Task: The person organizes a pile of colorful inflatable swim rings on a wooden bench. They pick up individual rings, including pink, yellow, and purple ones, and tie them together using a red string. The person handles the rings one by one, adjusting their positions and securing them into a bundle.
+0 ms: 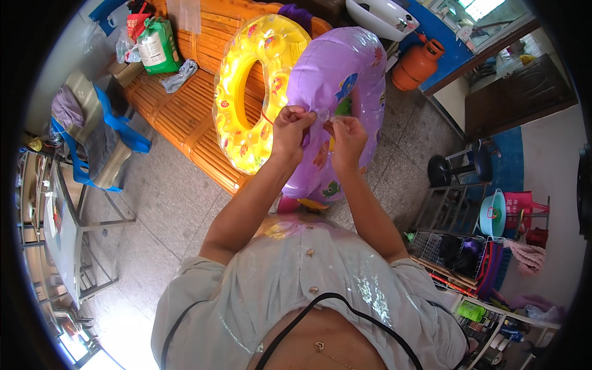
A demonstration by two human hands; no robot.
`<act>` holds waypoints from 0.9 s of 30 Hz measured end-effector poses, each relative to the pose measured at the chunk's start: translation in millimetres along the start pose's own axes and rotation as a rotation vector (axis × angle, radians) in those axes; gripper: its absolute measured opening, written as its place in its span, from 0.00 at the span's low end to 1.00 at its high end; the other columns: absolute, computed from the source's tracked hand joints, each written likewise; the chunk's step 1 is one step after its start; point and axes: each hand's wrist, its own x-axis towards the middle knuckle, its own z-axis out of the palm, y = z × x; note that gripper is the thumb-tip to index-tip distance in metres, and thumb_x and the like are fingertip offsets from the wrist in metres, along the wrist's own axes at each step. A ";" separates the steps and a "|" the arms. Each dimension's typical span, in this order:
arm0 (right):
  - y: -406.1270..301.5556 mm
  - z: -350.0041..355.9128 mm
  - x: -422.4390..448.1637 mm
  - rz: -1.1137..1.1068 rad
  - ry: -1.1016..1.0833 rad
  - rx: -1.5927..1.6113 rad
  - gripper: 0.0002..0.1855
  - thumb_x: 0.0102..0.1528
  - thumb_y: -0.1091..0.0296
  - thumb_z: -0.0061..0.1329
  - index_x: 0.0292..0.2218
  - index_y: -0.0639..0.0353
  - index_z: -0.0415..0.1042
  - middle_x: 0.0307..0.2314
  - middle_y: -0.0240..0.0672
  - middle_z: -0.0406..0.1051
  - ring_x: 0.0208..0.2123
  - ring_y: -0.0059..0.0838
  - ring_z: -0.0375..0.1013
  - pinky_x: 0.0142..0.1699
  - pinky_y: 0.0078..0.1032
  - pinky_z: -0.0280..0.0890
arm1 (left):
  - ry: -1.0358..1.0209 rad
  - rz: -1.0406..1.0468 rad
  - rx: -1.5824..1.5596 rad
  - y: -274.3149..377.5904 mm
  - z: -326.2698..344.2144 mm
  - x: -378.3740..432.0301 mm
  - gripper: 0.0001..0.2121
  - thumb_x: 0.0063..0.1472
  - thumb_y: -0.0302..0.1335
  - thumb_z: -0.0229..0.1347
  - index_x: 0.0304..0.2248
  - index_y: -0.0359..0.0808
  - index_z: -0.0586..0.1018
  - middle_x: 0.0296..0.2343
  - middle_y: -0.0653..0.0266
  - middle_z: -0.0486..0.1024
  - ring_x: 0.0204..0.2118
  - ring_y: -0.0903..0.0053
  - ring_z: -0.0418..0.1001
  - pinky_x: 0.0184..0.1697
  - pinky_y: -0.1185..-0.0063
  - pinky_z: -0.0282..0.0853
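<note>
A purple inflatable swim ring (314, 69) printed with sea creatures stands upright before me, puffed out with air. My left hand (294, 125) pinches the purple vinyl near a small clear piece, seemingly its valve, with thumb and fingers. Close on the other side, my right hand (347, 134) has its fingertips together by the same clear piece; what lies between them is too small to tell. A yellow transparent swim ring (229, 115) with red prints leans beside the purple one, against a bamboo bench. Something pink and yellow shows low behind the purple ring.
The bamboo bench (185, 120) bears a green bag (159, 46) and a grey cloth (180, 76). A blue chair (125, 132) and a metal-framed table (62, 231) stand left. An orange gas cylinder (416, 67) is back right; a wire basket (428, 245) and shelves are right.
</note>
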 end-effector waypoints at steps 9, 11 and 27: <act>-30.0 -9.1 21.6 0.259 -0.109 -0.141 0.18 0.49 0.68 0.48 0.40 0.68 0.63 0.32 0.35 0.67 0.33 0.22 0.67 0.39 0.21 0.61 | -0.211 0.345 0.646 -17.1 10.1 -38.2 0.14 0.49 0.17 0.50 0.38 0.32 0.67 0.28 0.63 0.71 0.32 0.79 0.70 0.37 0.82 0.66; -29.4 -18.8 30.8 0.221 -0.166 -0.216 0.18 0.49 0.69 0.48 0.41 0.68 0.63 0.32 0.34 0.67 0.32 0.22 0.67 0.38 0.21 0.61 | -0.251 0.288 0.692 -10.5 9.0 -44.5 0.17 0.49 0.16 0.50 0.41 0.32 0.66 0.32 0.60 0.72 0.35 0.77 0.70 0.40 0.81 0.66; -114.1 -123.2 39.5 0.309 -0.251 -0.068 0.21 0.43 0.74 0.43 0.41 0.69 0.64 0.34 0.38 0.67 0.37 0.28 0.67 0.43 0.24 0.61 | 0.795 -0.174 0.561 -94.5 -320.4 84.2 0.26 0.50 0.39 0.54 0.46 0.35 0.66 0.40 0.54 0.68 0.42 0.68 0.66 0.43 0.74 0.62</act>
